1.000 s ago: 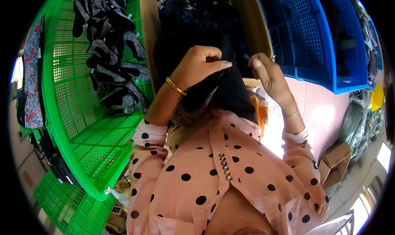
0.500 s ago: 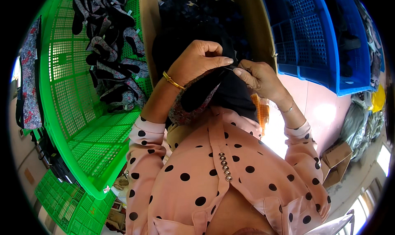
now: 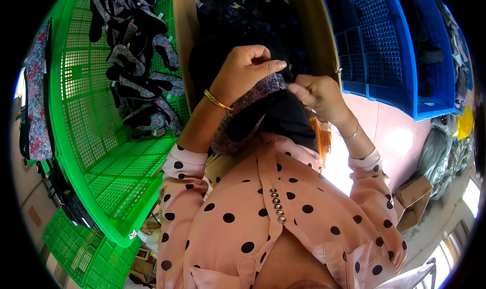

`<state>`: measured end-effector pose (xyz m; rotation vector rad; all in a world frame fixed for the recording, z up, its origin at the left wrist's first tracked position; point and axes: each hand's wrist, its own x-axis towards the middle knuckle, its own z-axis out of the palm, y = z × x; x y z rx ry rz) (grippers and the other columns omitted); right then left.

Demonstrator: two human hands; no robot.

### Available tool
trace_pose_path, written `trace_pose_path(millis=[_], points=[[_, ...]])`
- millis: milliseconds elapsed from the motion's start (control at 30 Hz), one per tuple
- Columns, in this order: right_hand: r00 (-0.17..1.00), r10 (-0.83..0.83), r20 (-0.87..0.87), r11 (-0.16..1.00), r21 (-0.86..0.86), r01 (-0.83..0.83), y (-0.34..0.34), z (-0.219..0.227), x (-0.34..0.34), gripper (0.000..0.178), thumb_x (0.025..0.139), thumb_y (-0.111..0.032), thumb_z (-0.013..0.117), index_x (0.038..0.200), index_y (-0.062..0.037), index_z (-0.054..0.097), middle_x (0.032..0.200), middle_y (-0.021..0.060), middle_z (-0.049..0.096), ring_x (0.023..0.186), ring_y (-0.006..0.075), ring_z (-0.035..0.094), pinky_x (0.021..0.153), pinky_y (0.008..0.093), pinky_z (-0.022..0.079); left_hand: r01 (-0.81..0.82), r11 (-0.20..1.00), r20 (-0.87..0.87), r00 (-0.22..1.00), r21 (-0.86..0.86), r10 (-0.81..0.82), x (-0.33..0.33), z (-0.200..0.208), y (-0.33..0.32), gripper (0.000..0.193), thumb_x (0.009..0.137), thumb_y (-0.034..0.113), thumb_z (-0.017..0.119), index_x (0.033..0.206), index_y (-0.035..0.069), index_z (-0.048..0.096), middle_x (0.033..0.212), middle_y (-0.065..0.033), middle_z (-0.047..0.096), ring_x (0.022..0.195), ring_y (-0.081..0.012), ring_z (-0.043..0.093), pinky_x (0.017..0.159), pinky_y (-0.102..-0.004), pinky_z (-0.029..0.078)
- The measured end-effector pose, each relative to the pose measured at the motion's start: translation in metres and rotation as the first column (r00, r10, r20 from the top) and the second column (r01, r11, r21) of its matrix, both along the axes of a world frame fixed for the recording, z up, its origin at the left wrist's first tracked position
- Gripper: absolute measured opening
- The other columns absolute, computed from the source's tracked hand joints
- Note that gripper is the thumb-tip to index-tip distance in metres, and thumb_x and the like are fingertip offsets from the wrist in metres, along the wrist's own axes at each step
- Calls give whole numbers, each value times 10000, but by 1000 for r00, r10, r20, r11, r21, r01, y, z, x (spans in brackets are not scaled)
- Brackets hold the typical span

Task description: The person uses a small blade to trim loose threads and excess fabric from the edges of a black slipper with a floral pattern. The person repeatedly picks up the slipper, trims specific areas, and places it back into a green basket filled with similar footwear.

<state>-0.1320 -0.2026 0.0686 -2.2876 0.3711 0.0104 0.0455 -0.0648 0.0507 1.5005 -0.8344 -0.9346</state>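
Note:
A curved band of floral fabric with a black lining (image 3: 258, 94) lies across my lap, bending from below my left wrist toward my fingertips. My left hand (image 3: 248, 66) is closed, thumb and forefinger pinching its dark far end. Close beside it, the fingers of my right hand (image 3: 319, 96) are pressed together at the same end. Motion blurs those right fingertips, and I cannot make out what is between them. A small dark strip (image 3: 287, 75) shows in the gap between both hands. Black cloth (image 3: 291, 119) covers my lap beneath the band.
On the left stands a green plastic crate (image 3: 116, 187) with several similar floral bands (image 3: 147, 81) heaped in it. Ahead is a cardboard box (image 3: 321, 30) holding dark pieces. Blue crates (image 3: 374, 46) stand to the right, with a small carton (image 3: 412, 200) lower down.
The band has turned so its floral side shows near my fingertips, where black lining showed before. My left hand has shifted slightly up; the right fingers have moved a little.

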Motion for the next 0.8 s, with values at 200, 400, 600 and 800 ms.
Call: trace_pose_path(millis=[200, 400, 600, 800], points=[[954, -300, -7, 769, 590, 246, -18, -14, -10, 477, 1021, -456, 441, 810, -41, 544, 595, -46, 355, 554, 48, 303, 511, 207, 255, -412, 864, 899, 190, -291, 394, 26, -9, 12, 350, 786, 173, 764, 1079, 26, 638, 1094, -150, 658, 1029, -329, 593, 898, -404, 460], [923, -375, -82, 681, 651, 335, -9, -15, -17, 462, 1027, -446, 427, 851, -32, 534, 585, -39, 355, 535, 52, 307, 499, 213, 262, -155, 978, 751, 628, -137, 204, -41, 26, 52, 313, 721, 173, 799, 1002, 107, 676, 1003, -51, 650, 928, -269, 577, 868, -377, 428], [917, -398, -29, 615, 734, 290, 17, -19, -1, 425, 1026, -409, 455, 854, -29, 534, 598, -28, 380, 535, 58, 360, 507, 213, 296, -263, 964, 931, 341, -41, 133, -86, 5, 53, 253, 719, 225, 791, 931, 147, 674, 931, 24, 636, 873, -193, 559, 766, -340, 409], [918, -356, 175, 834, 503, 228, 18, -28, 15, 399, 1004, -391, 511, 891, -13, 568, 614, 10, 467, 545, 99, 451, 531, 231, 379, -369, 916, 951, 192, -159, 242, -71, 2, 41, 199, 708, 160, 782, 882, 150, 685, 917, 20, 656, 820, -188, 580, 742, -340, 432]])
